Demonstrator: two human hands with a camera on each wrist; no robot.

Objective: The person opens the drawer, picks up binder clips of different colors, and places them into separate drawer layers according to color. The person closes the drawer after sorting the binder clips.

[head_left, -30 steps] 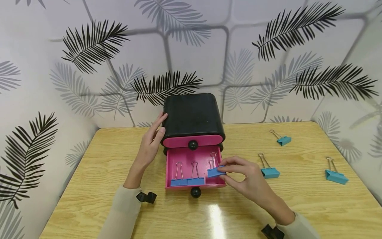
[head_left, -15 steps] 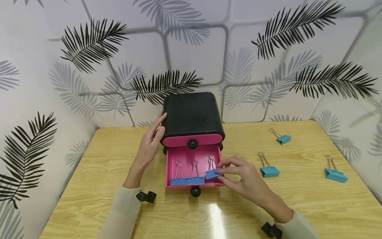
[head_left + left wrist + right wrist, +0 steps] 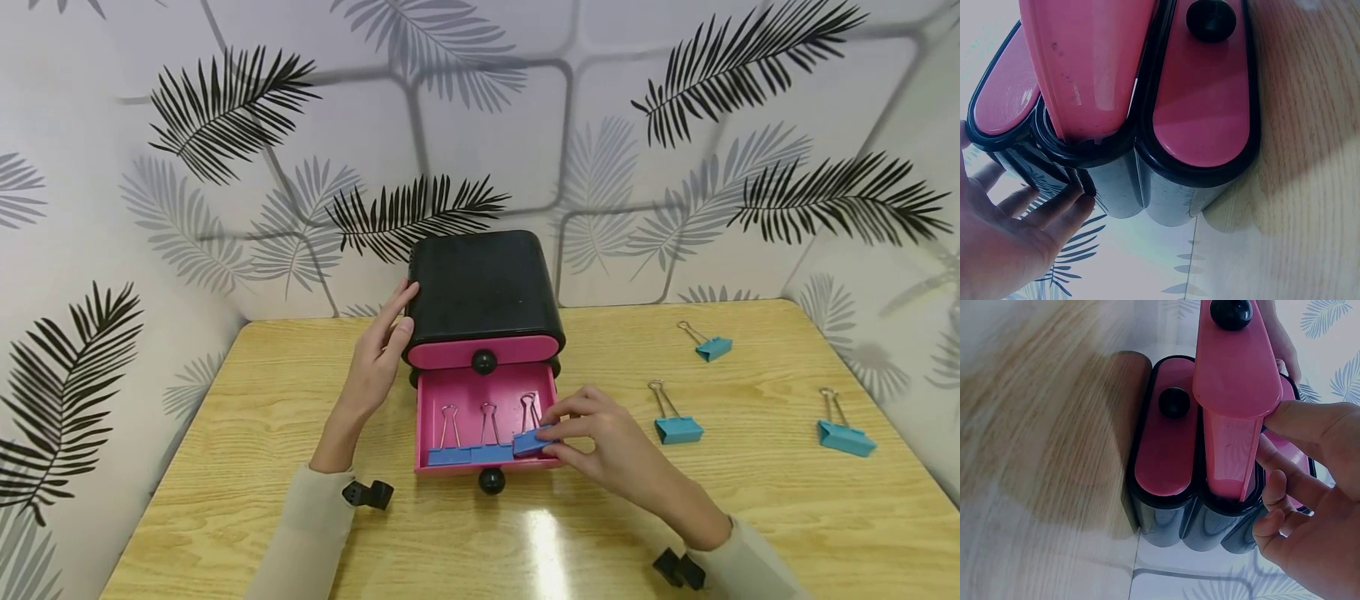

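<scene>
My right hand [image 3: 607,446] pinches a blue binder clip [image 3: 527,444] at the front right of the pulled-out pink drawer [image 3: 465,390], its wire handles pointing back. Two more blue binder clips, a left one [image 3: 448,457] and a middle one [image 3: 491,453], lie side by side along the drawer front. In the right wrist view the drawer wall hides the pinched clip from sight. With extended fingers, my left hand [image 3: 375,367] rests against the left side of the black drawer cabinet [image 3: 483,287]; the left wrist view has those fingers [image 3: 1066,212] at the cabinet's side.
On the right of the wooden table [image 3: 247,433] lie three teal binder clips: a near one [image 3: 678,431], a far one [image 3: 713,349] and a rightmost one [image 3: 846,438]. The upper drawer [image 3: 442,357] and lower drawer [image 3: 1163,450] are closed. A patterned wall [image 3: 495,142] stands behind.
My right hand has moved slightly left and down with the binder clip, bringing it beside the middle clip at the drawer front. My left hand has stayed put.
</scene>
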